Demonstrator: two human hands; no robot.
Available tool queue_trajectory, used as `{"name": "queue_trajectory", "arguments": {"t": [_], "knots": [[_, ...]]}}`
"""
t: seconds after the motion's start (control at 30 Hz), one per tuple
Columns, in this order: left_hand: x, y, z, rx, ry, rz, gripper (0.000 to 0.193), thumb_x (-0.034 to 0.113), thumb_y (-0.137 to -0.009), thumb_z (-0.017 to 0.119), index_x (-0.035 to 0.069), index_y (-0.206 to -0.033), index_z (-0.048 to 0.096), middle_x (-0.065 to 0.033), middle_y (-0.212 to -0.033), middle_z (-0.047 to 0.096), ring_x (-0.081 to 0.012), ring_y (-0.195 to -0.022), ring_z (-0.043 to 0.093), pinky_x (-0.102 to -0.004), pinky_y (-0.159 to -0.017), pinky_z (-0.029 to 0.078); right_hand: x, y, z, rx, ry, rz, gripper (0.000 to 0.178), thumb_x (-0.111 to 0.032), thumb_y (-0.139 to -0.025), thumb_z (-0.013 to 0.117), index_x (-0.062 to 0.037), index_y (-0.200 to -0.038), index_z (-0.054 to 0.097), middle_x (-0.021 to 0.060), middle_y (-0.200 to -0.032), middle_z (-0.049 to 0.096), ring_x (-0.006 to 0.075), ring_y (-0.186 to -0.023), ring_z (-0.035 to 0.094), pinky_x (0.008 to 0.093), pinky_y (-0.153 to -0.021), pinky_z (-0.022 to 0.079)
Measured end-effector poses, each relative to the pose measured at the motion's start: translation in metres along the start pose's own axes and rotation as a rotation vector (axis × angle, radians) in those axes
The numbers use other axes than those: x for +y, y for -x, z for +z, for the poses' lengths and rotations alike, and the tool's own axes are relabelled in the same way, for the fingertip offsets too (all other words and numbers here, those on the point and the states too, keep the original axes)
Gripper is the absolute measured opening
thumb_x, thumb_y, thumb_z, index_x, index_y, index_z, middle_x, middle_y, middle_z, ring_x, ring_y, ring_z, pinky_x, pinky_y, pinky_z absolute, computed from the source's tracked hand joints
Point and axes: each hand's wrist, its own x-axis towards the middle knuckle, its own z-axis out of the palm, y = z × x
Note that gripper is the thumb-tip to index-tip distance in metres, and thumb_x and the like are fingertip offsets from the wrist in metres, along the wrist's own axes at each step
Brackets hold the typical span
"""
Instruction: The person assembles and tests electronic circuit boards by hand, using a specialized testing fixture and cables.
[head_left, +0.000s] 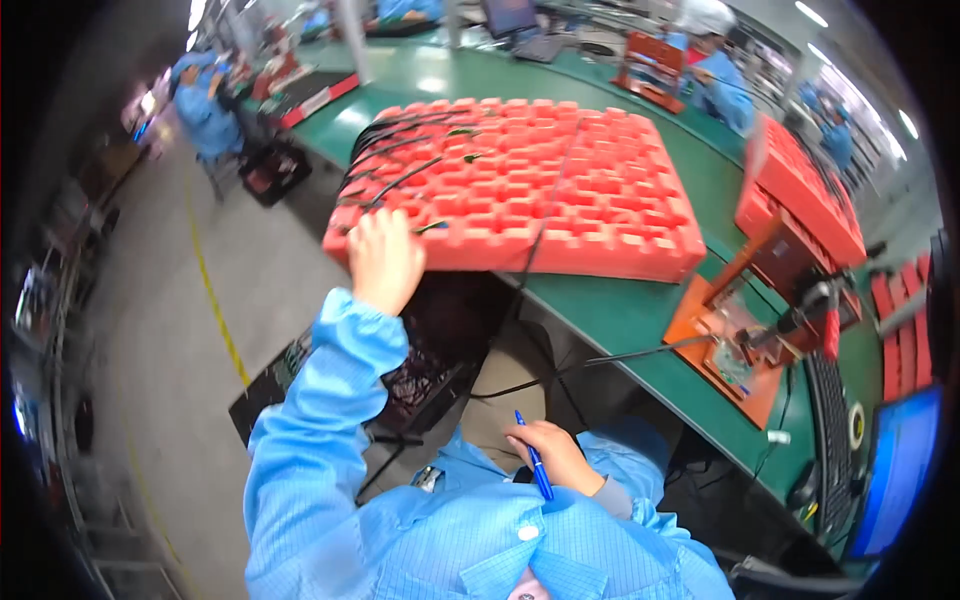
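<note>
L hand (387, 258): at near-L corner of red studded tray (610, 260), by blk cables (403, 181), can't tell if gripping or just touching | R hand (550, 450): holding blue pen (535, 462), well apart fr. tray | tray: on green bench (600, 320), L end past edge | R side: orange fixture (687, 318), kybd (832, 440), blue-lit monitor (900, 470)

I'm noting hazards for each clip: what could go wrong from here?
The red tray juts past the edge of the green table near the left hand; a downward push there might tip it. A black cable stretches from the orange fixture toward the lap and could snag. The blue pen in the right hand might mark the clothing.
</note>
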Motion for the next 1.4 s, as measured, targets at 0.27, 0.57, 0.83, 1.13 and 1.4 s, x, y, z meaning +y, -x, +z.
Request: {"name": "queue_trajectory", "arguments": {"t": [0.27,0.57,0.83,1.13,1.4], "knots": [[-0.062,0.015,0.024,-0.213,-0.076,0.003,0.046,0.018,-0.075,0.067,-0.002,-0.115,0.055,-0.0210,-0.103,0.059,-0.0380,-0.098,0.056,-0.0449,-0.085,0.046,0.043,0.035,0.010,0.053,-0.176,-0.055,0.017,-0.009,-0.082,0.055,-0.0077,-0.098,0.060,0.0187,-0.079,0.061,0.0375,-0.078,0.059,0.0448,-0.068,0.045],[-0.090,0.018,0.076,0.013,-0.117,0.127,0.033,-0.002,-0.083,0.051,-0.002,-0.117,0.050,-0.0230,-0.107,0.056,-0.0338,-0.090,0.059,-0.0403,-0.077,0.051,0.032,0.038,-0.002,0.129,-0.207,-0.097,0.011,-0.013,-0.085,0.058,-0.0033,-0.090,0.057,0.0188,-0.074,0.061,0.0384,-0.073,0.058,0.0458,-0.063,0.043],[-0.034,-0.019,-0.054,-0.152,0.217,0.033,0.024,0.015,-0.088,0.060,-0.002,-0.105,0.067,-0.0231,-0.096,0.066,-0.0303,-0.085,0.064,-0.0366,-0.080,0.049,0.033,0.040,-0.018,0.211,-0.213,-0.066,0.016,-0.018,-0.089,0.057,-0.0035,-0.093,0.059,0.0178,-0.078,0.063,0.0365,-0.076,0.060,0.0449,-0.066,0.045],[0.114,0.005,-0.134,-0.731,1.305,-0.005,0.023,0.006,-0.095,0.053,-0.003,-0.115,0.059,-0.0083,-0.087,0.063,-0.0103,-0.066,0.056,-0.0229,-0.061,0.051,-0.014,0.031,-0.101,0.865,-0.102,-0.368,0.059,-0.017,-0.082,0.072,-0.0065,-0.130,0.041,0.0181,-0.141,0.040,0.0356,-0.126,0.044,0.0415,-0.103,0.038],[0.232,0.044,-0.082,-1.010,1.618,0.046,0.014,0.008,-0.095,0.053,-0.001,-0.103,0.059,-0.0045,-0.076,0.062,-0.0017,-0.052,0.044,-0.0152,-0.044,0.031,0.000,0.084,-0.124,1.193,-0.085,-0.044,0.025,-0.004,-0.082,0.070,-0.0028,-0.104,0.059,0.0101,-0.087,0.066,0.0172,-0.070,0.064,0.0278,-0.063,0.049]]}}
